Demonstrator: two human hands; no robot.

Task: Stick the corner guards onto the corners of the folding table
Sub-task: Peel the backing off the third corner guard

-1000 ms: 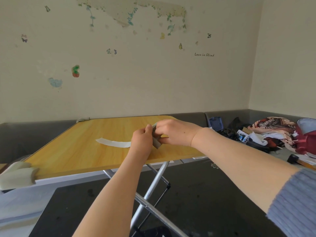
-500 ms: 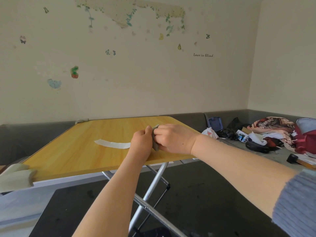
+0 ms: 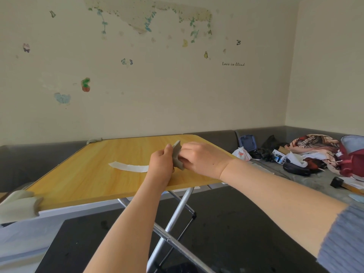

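A grey corner guard (image 3: 177, 155) is held upright between both hands above the wooden folding table (image 3: 94, 174), near its right side. My left hand (image 3: 160, 164) pinches its left face. My right hand (image 3: 202, 159) grips it from the right, fingers curled round it. Another pale guard (image 3: 18, 206) sits on the table's near left corner. A third guard (image 3: 94, 140) covers the far left corner. A white strip of backing paper (image 3: 129, 167) lies flat on the tabletop, left of my left hand.
The table stands on crossed metal legs (image 3: 177, 217) over a dark floor. A grey bench (image 3: 216, 137) runs along the walls. On it at the right lie clothes (image 3: 315, 146), a red bag (image 3: 352, 160), a white plastic bag (image 3: 241, 154) and a hammer (image 3: 340, 184).
Both hands have turned the guard more upright, so more of its grey face shows between them. The view has shifted slightly. The paper strip has not moved.
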